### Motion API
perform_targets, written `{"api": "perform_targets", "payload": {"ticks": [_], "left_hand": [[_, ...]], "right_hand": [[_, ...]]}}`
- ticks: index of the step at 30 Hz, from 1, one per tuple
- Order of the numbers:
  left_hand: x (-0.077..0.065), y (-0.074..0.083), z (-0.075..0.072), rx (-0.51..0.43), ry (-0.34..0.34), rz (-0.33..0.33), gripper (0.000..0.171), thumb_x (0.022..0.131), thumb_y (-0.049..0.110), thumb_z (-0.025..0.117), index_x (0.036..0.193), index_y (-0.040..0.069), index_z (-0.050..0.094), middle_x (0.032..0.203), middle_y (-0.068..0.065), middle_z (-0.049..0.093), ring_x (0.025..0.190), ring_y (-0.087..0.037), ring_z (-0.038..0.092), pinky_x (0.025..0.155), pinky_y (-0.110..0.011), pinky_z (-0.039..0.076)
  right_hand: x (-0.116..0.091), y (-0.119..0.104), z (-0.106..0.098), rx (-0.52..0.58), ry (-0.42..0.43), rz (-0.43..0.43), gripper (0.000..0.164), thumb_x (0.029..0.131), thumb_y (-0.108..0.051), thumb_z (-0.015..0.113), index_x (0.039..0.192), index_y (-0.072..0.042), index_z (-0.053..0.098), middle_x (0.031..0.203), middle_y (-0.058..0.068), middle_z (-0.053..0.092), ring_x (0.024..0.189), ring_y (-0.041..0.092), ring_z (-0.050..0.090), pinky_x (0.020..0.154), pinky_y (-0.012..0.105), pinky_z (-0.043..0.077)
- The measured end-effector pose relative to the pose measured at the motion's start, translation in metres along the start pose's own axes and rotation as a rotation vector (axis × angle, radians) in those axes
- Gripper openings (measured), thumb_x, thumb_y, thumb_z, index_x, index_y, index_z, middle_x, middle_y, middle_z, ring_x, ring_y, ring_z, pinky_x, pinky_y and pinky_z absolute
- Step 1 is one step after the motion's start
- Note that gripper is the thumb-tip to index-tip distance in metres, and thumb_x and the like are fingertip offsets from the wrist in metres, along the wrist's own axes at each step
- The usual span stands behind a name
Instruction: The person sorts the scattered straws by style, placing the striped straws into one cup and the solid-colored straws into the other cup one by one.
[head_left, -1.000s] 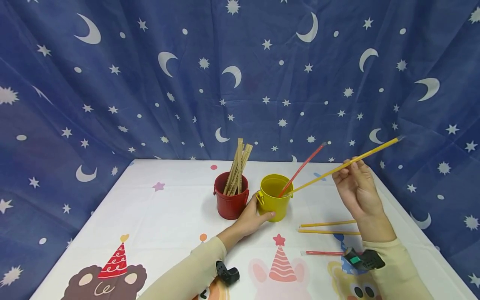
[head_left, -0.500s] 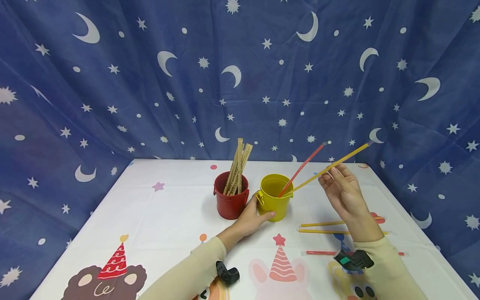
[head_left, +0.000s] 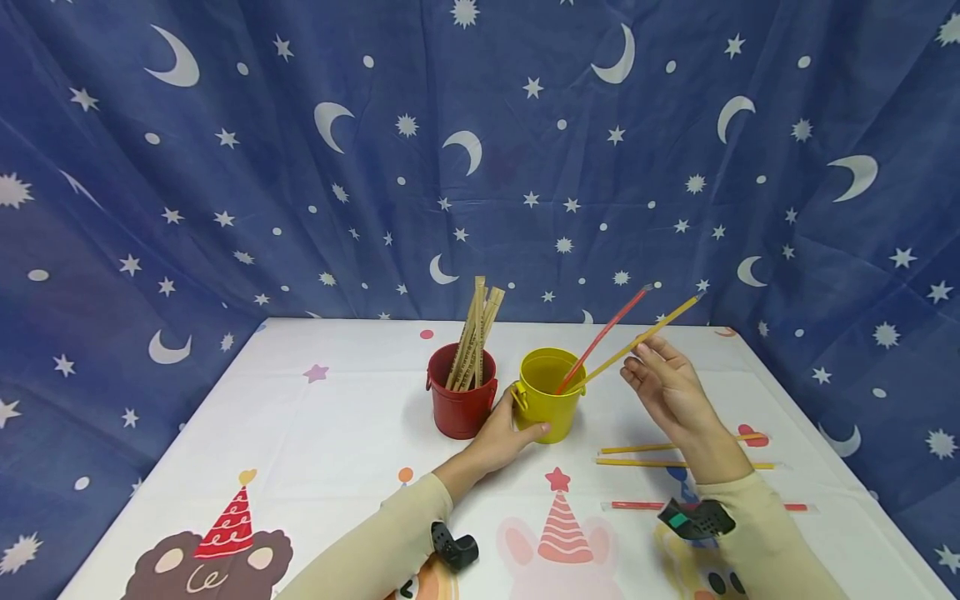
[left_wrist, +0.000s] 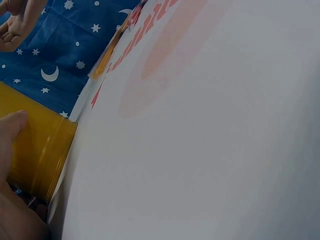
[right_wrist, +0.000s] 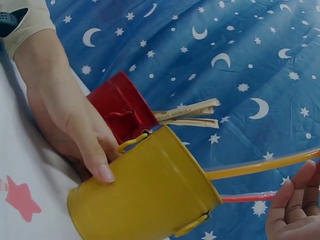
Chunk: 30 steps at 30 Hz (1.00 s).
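Your left grip is curled round the side of the yellow bucket, thumb laid along its wall, while the bucket stands upright on the desk. Your right grip pinches a yellow straw partway up; the straw slants down to your left, its lower end inside the yellow bucket's mouth. In that same bucket leans a red straw. Just left of it you have a red bucket, upright, with several tan printed sticks leaning in it. On your right, two loose yellow straws lie on the desk, and nearer you lies another red straw, partly hidden by your right sleeve.
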<state>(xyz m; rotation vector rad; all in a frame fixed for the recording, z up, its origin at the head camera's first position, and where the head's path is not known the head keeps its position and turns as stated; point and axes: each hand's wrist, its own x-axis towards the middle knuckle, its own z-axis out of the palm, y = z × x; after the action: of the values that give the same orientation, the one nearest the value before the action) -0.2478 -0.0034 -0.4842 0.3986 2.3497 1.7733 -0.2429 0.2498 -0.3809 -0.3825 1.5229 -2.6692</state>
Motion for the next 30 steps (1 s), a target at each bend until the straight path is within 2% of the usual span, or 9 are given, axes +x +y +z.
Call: {"api": "perform_targets", "payload": {"ticks": [18,30], "left_hand": [[0.0,0.001,-0.001,-0.003,-0.008,0.008,0.086,0.094,0.03,0.071,0.16,0.008,0.021,0.165,-0.011,0.031,0.156,-0.029,0.025,0.128,-0.054,0.02],[0.001,0.0,0.0,0.002,-0.01,0.005,0.086,0.094,0.03,0.071,0.16,0.008,0.02,0.165,-0.011,0.031,0.156,-0.029,0.025,0.128,-0.053,0.021]], "right_hand": [[0.002,0.012,-0.002,-0.088,0.015,0.093,0.019,0.106,-0.011,0.05,0.098,-0.018,0.065,0.094,-0.007,0.065,0.084,0.009,0.06,0.084,0.02,0.055],[0.004,0.015,-0.005,-0.114,-0.014,0.165,0.018,0.107,-0.014,0.05,0.099,-0.018,0.066,0.097,-0.007,0.067,0.086,0.008,0.061,0.086,0.019,0.056]]}}
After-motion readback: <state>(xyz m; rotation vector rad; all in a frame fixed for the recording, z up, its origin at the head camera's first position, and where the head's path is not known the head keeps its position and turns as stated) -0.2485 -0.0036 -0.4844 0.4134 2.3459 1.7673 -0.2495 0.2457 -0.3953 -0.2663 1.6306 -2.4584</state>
